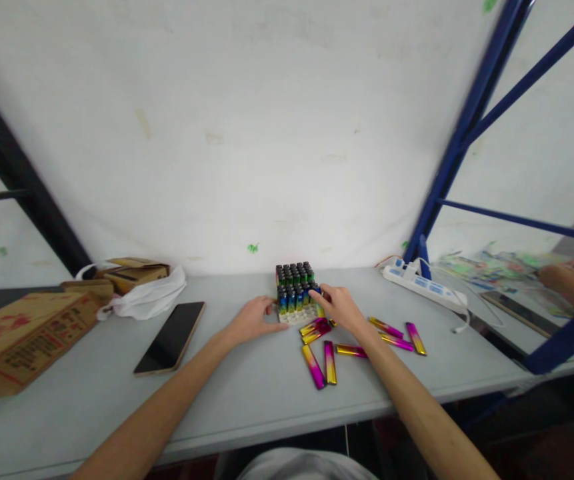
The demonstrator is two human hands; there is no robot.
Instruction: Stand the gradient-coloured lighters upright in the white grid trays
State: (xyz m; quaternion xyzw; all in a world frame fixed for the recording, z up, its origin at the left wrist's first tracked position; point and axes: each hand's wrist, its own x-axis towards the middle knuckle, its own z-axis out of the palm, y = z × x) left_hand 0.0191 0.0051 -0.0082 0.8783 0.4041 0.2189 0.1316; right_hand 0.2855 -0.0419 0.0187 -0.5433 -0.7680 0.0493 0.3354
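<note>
While the left hand is laid palm down with its fingers loosely spread, nothing is gripped by it; only its fingertips are set against the left front edge of the white tray. The tray is packed with upright lighters, their long axes vertical and their dark caps pointing up, in tight rows. The right hand is brought to the tray's right front corner, fingers bent down over the outermost standing lighters. Whether one of them is pinched cannot be told, as the fingertips are too small to make out.

Just below and beside the right wrist, loose lighters are scattered flat on the grey table, all pink and yellow. Two lie directly under the right palm, long axes running left to right with a slight tilt. Nearer the body from the grip, a pair lies side by side, long axes pointing roughly away from the person. One lies crosswise just beside the forearm. Three more are spread to the outer side of the right forearm, angled down to the right.

Well to the left of the left hand, a dark phone is lying face up, with a plastic bag and cardboard boxes beyond. Past the right hand, a power strip is seen by a blue rack post, and another person's hand at the far right.
</note>
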